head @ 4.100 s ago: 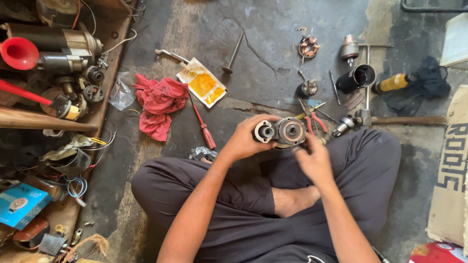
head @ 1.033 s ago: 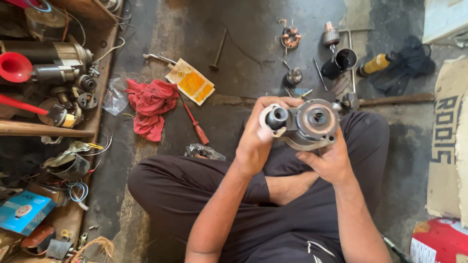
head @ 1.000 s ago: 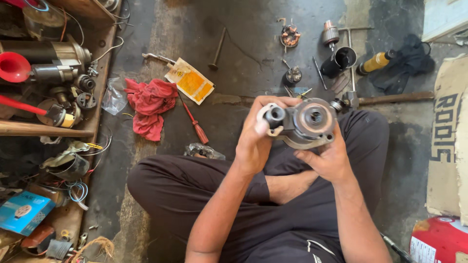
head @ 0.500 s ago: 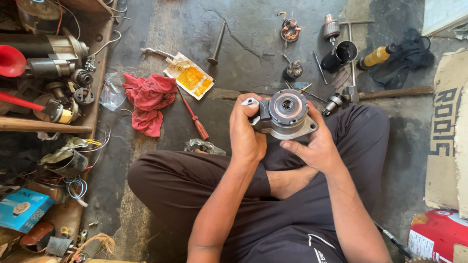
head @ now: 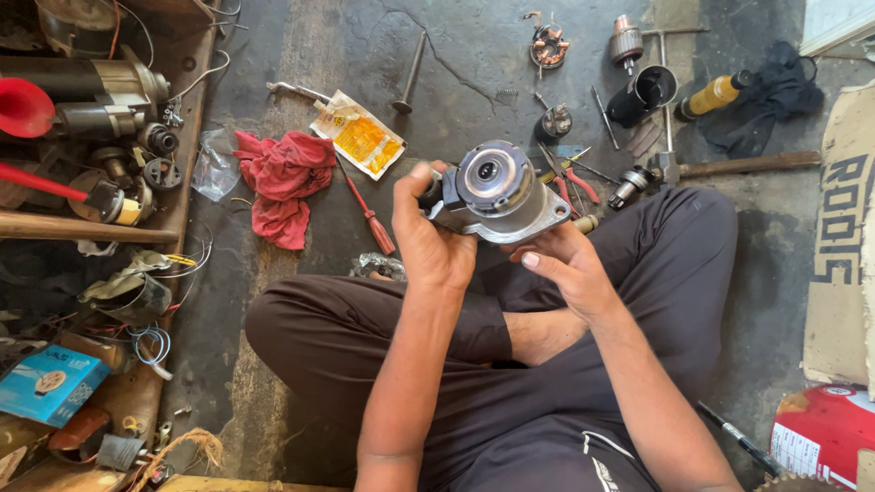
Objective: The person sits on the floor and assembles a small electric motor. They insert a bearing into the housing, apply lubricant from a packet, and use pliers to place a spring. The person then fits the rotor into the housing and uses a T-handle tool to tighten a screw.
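Both my hands hold a grey metal motor housing [head: 499, 191] with a round bearing end facing up, above my crossed legs. My left hand [head: 430, 239] wraps its left side, fingers over a dark part there. Under its right flange sits my right hand [head: 565, 269], thumb and fingers supporting it from below.
On the concrete floor lie a red rag [head: 283, 182], a red-handled screwdriver [head: 369, 219], a yellow packet [head: 360, 137], pliers [head: 570, 178], a hammer [head: 729, 166], a black cup [head: 643, 91] and small motor parts. A wooden shelf [head: 173, 182] of parts stands left; a red tin [head: 825, 437] at lower right.
I have raised the housing from low over my lap and turned it so its round end faces the camera. Over the last half second it tilted slightly.
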